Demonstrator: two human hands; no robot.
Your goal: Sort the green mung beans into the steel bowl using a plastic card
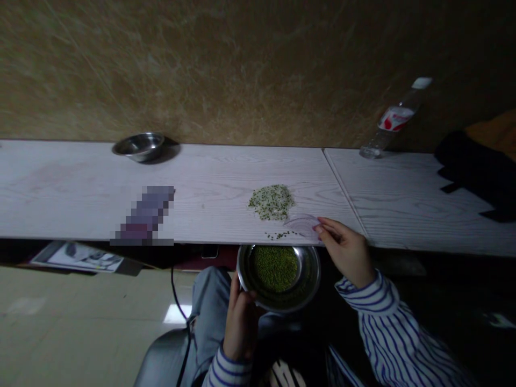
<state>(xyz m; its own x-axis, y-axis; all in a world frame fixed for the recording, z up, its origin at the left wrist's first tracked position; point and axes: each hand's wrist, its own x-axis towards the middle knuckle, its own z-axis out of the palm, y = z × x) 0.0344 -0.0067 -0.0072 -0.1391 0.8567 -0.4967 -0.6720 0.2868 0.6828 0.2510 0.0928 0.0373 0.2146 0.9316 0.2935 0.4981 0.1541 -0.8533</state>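
My left hand (pixel 242 317) grips the left rim of a steel bowl (pixel 309 274), held just below the table's front edge. Green beans (pixel 276 269), which look like mung beans, cover the bowl's bottom. Between the thumb and fingers of my right hand (pixel 344 244) is a thin, clear plastic piece with a curved edge (pixel 304 224), low over the tabletop. Several loose green beans (pixel 278 235) lie near the edge, left of the plastic piece. Just behind them is a flat pile of white grains mixed with green beans (pixel 272 202).
A second steel bowl (pixel 141 148) stands by the wall at the left. Nearer is a blurred-out flat object (pixel 149 215). A clear bottle (pixel 393 121) with a white cap stands at the back right, beside dark fabric (pixel 475 166). A black cable (pixel 175 293) hangs under the table (pixel 209 166).
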